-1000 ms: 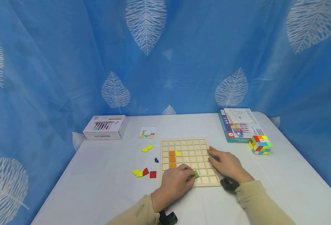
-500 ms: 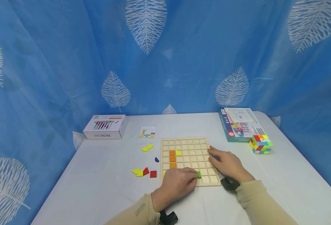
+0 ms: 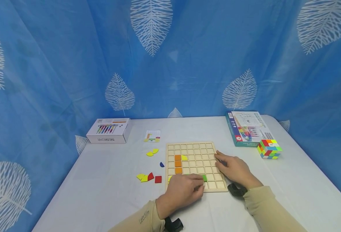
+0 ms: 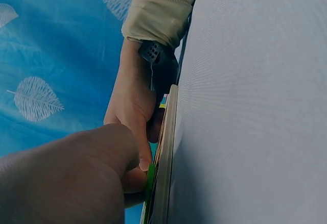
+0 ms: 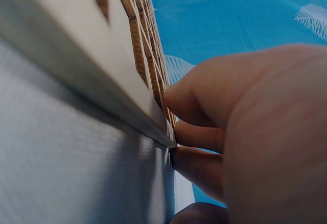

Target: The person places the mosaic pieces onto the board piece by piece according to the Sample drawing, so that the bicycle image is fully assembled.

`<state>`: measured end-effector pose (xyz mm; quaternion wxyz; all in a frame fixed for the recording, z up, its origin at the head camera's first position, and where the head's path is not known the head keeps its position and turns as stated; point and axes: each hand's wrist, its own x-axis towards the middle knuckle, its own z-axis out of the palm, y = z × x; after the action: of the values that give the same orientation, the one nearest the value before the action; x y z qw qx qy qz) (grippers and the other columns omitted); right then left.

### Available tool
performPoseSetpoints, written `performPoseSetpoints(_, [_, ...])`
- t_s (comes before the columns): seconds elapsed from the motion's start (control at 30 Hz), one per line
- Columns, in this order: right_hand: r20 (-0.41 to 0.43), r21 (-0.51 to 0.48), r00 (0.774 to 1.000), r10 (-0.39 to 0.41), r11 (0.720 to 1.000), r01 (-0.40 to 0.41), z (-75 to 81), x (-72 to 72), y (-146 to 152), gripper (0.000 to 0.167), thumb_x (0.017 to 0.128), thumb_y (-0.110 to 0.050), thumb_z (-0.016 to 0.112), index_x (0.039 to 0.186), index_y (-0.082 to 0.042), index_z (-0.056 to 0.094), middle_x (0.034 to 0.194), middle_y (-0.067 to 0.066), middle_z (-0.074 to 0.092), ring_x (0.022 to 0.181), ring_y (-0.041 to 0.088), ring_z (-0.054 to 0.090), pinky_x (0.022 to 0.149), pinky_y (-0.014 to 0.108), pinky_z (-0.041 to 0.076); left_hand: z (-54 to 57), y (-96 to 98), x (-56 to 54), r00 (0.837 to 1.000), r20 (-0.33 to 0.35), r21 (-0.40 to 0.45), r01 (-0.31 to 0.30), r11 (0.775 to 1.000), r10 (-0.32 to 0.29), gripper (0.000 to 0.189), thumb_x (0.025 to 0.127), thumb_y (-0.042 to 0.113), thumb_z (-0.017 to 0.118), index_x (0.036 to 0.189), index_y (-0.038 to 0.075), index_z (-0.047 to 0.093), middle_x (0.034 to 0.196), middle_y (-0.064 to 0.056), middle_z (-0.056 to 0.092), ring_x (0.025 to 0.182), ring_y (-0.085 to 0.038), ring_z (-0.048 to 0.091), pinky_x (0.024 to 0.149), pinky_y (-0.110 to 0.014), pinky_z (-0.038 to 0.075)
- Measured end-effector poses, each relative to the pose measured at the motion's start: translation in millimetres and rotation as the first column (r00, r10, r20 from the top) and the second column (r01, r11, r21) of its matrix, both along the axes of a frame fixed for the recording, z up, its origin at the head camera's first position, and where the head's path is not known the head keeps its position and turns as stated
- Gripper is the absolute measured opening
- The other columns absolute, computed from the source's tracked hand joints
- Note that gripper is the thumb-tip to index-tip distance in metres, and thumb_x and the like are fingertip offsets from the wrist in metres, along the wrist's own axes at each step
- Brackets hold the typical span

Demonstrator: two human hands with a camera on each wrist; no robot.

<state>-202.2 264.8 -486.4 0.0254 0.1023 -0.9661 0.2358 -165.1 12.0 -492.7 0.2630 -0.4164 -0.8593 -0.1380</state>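
A wooden grid board lies flat on the table between both hands. My left hand reaches over its near part, its bent fingers pinching a green tile at a cell; in the left wrist view the green tile stands slightly above the board's edge. My right hand grips the board's right edge, thumb on top and other fingers at the side. Three orange squares form a column on the board, with a yellow quarter-circle beside the top one. The left hand partly hides other tiles.
Left of the board lie yellow pieces, a blue piece and red pieces. A pattern card and a white box are farther back. At right stand a flat box and a colourful cube.
My left hand has moved slightly right and lowered the green tile from a tilted pose to nearly flat over the board. My right hand has kept its grip on the edge.
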Motion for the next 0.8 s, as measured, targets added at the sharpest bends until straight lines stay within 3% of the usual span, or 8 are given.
performPoseSetpoints(0.3, [-0.001,-0.004,1.000,-0.001,1.000,0.001,0.1,0.1,1.4,0.046,0.102,-0.033,0.061,0.142,-0.009,0.062,0.153,0.011,0.052,0.136,0.044,0.052,0.105,0.062,0.044,0.8,0.6,0.3,1.000,0.003,-0.027,-0.029,0.999,0.029,0.015,0.089,0.029,0.072,0.099,0.029,0.084,0.104,0.018,0.077,0.086,0.008,0.071,0.052,-0.014,0.047])
performPoseSetpoints(0.5, [-0.006,-0.007,1.000,0.000,1.000,0.000,-0.6,0.3,1.7,0.046,0.102,-0.032,0.062,0.141,-0.009,0.063,0.153,0.011,0.053,0.136,0.044,0.052,0.105,0.062,0.044,0.2,0.3,-0.2,0.999,0.014,-0.027,-0.048,0.998,0.048,0.016,0.089,0.030,0.072,0.101,0.030,0.084,0.105,0.019,0.077,0.084,0.007,0.071,0.049,-0.011,0.040])
performPoseSetpoints(0.63, [-0.008,-0.006,1.000,-0.002,1.000,0.002,-1.4,-0.2,1.2,0.046,0.102,-0.032,0.062,0.141,-0.009,0.063,0.153,0.011,0.053,0.136,0.044,0.052,0.105,0.062,0.043,2.3,-1.0,-0.7,0.992,0.103,0.037,-0.073,0.997,0.069,0.016,0.090,0.027,0.071,0.099,0.027,0.083,0.104,0.019,0.077,0.083,0.007,0.071,0.047,-0.008,0.031])
performPoseSetpoints(0.8, [-0.009,-0.007,1.000,0.005,1.000,-0.005,-2.1,-1.8,0.6,0.047,0.102,-0.033,0.062,0.141,-0.009,0.063,0.153,0.011,0.053,0.136,0.044,0.052,0.106,0.062,0.043,7.1,-7.1,-2.3,0.959,0.261,0.191,-0.164,0.968,0.111,0.015,0.089,0.021,0.070,0.095,0.025,0.083,0.101,0.016,0.077,0.084,0.002,0.073,0.048,-0.007,0.032])
